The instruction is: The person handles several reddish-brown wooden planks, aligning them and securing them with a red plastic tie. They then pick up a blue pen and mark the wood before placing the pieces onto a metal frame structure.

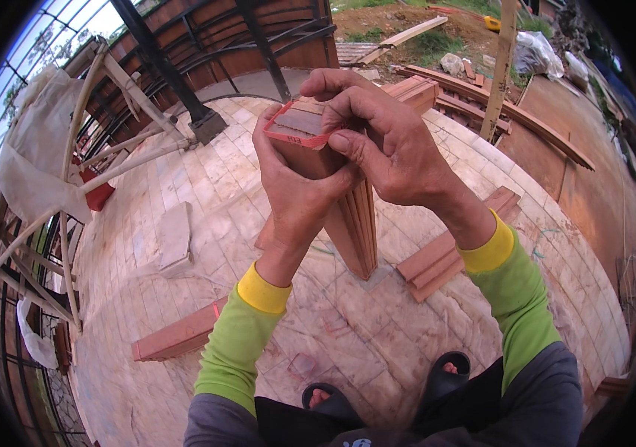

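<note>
Outdoors on pale tiled floor (392,331), photographed from above in the head view, with black metal post (161,59) and brown panelled fence (210,48) at upper left, near pole frame (121,175) draped with whitish sheeting (39,141). Shows at center, stood on end on the tiles between both arms, a bundle of reddish-brown wooden strips (355,231), with upper end facing the camera. Bound around that upper end by a red band (288,137), with dark marks on the near side. Clasped just below the band by the left hand (296,182), with grip wrapped around the wood, thumb across the near side. Pinched at the band's right corner by the right hand (389,145), with grip pressed together, thumb against a bent finger. Lying nearby on the floor: at lower left, a wooden length (176,335) with red around its far end; at right, more grooved wood (430,270), partly hidden behind the right forearm; at left, a pale slab (176,237). Seen farther off, at upper right, an upright timber pole (500,67) and a whitish bag (540,54). Visible below: green sleeves (236,350) with yellow cuffs (264,290), and dark sandals (447,376).
</note>
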`<act>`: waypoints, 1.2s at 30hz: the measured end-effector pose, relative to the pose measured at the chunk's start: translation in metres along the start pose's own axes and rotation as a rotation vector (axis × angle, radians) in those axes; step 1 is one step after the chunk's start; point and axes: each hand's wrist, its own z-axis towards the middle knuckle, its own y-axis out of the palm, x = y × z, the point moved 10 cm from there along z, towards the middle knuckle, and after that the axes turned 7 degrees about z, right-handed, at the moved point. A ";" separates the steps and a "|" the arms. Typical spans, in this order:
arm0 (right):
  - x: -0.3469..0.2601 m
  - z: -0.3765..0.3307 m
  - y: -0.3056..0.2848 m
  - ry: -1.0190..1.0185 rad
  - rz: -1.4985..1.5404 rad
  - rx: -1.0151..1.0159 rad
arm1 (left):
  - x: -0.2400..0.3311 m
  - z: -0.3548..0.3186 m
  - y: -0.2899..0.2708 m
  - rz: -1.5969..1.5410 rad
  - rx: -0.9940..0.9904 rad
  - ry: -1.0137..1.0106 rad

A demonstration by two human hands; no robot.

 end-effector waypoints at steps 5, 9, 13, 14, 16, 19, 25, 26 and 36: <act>0.009 0.005 -0.002 0.138 0.165 -0.039 | -0.007 -0.001 -0.007 0.142 0.047 -0.045; 0.022 0.014 -0.004 0.276 0.314 -0.076 | -0.007 0.000 -0.011 0.148 0.059 -0.042; 0.030 0.017 -0.009 0.339 0.252 -0.067 | -0.003 0.001 -0.006 0.151 0.072 -0.009; 0.028 0.018 -0.014 0.293 0.216 -0.019 | -0.001 0.001 -0.005 0.140 0.078 -0.001; 0.025 0.019 -0.019 0.202 0.148 0.080 | -0.001 0.003 -0.004 0.146 0.077 0.010; 0.024 0.020 -0.011 0.249 0.121 0.096 | -0.002 0.003 -0.004 0.200 0.065 -0.025; -0.029 0.028 0.003 -0.148 -0.387 -0.054 | -0.004 0.003 -0.001 0.205 0.075 -0.023; -0.023 0.029 -0.005 -0.118 -0.391 -0.064 | -0.005 0.004 -0.002 0.177 0.066 -0.023; 0.008 0.016 -0.003 0.255 -0.309 -0.209 | -0.003 0.002 -0.002 0.178 0.068 0.005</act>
